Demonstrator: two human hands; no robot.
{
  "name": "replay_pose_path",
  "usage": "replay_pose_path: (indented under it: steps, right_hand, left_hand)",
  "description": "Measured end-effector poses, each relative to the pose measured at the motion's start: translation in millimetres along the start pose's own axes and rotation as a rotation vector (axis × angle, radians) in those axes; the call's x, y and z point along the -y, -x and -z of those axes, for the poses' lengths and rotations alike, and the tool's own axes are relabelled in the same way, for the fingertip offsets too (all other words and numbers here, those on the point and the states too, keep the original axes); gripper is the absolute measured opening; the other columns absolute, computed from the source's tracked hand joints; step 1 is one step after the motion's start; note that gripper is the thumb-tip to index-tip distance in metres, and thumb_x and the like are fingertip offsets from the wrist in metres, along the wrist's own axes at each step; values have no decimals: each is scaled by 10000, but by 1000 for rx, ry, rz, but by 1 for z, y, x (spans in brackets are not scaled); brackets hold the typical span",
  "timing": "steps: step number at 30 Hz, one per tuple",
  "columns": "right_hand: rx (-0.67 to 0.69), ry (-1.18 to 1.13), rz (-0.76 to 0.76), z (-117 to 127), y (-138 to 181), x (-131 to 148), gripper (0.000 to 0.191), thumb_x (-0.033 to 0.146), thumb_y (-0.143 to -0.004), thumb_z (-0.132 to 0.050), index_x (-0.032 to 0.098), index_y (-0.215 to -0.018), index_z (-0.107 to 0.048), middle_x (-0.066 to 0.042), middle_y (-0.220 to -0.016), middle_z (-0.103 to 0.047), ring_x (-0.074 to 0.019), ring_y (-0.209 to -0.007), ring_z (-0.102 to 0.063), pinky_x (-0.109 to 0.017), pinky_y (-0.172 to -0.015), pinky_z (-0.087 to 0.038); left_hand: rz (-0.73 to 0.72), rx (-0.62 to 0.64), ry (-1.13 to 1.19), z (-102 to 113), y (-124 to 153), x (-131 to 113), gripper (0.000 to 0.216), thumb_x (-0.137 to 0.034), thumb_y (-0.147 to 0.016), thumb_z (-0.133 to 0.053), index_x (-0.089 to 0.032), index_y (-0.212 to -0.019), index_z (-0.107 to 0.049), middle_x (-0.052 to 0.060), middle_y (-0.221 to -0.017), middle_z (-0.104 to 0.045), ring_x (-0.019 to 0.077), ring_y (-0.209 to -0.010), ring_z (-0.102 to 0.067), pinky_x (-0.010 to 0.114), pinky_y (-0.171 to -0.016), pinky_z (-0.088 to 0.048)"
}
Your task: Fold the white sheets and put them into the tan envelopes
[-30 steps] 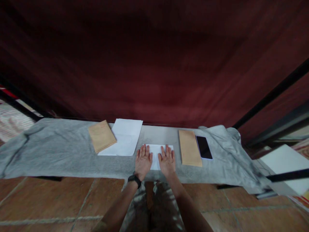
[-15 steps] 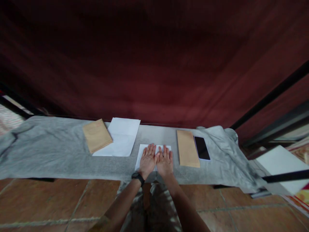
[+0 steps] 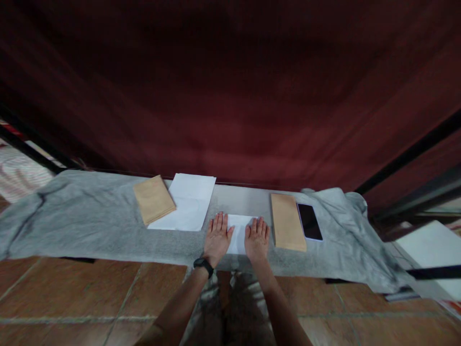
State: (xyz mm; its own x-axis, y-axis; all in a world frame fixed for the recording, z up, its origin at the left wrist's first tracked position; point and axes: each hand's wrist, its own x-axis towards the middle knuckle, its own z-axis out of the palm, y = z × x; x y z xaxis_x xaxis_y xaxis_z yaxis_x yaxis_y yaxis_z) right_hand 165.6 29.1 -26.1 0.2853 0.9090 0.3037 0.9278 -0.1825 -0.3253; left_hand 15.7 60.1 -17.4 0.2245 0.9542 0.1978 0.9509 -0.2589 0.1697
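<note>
Two bare hands press flat on a small white sheet of paper (image 3: 238, 234) at the near edge of a bench draped in a grey cloth (image 3: 90, 226). The left hand (image 3: 217, 236), with a black band (image 3: 202, 265) at its wrist, covers the paper's left end. The right hand (image 3: 257, 237) covers its right end, and a bare strip of white shows between them. Neither grip is closed: the fingers lie straight and together, pointing to the far side, palms down on the sheet, and nothing is grasped.

The paper's long side appears to run left to right along the bench, so it lies directly under both hands and is equally close to each.

Just right of the right hand, apart from it, a long brown envelope (image 3: 287, 228) lies with its long side running near to far. A dark phone (image 3: 309, 222) rests face up beside it. To the far left of the left hand a larger white sheet (image 3: 189, 202) lies at a slant, with a second brown envelope (image 3: 154, 199) overlapping its left edge. A dark red curtain (image 3: 230, 96) hangs behind the bench, and a tiled floor (image 3: 90, 298) shows below it.
</note>
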Motion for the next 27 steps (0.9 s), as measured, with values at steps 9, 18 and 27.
replay_pose_path:
  steps: [9, 18, 27]
  right_hand:
    - [179, -69, 241, -7, -3, 29, 478, 321, -1048, -298, 165, -1468, -467, -118, -1567, -382, -256, -1454, -350, -500, -1200, -207]
    - [9, -9, 185, -18, -1, 4, 519, 355, -1025, -396, 105, -1478, -440, -186, -1577, -342, -294, -1450, -347, -496, -1178, -242]
    - [-57, 52, 160, -14, 8, -20, 549, 369, -1031, -365, 78, -1495, -403, -219, -1552, -375, -308, -1429, -382, -491, -1153, -289]
  left_hand:
    - [-18, 29, -39, 9, 1, -1, 543, -299, -996, -338, -178, -1525, -378, 118, -1605, -316, 258, -1484, -297, 470, -1206, -232]
    - [10, 13, -12, 4, 1, -1, 548, -328, -998, -340, -170, -1521, -385, 116, -1600, -331, 251, -1482, -302, 460, -1213, -213]
    - [46, -21, -21, 0, 3, 0, 567, -349, -998, -336, -116, -1511, -390, 144, -1583, -349, 263, -1484, -297, 466, -1212, -218]
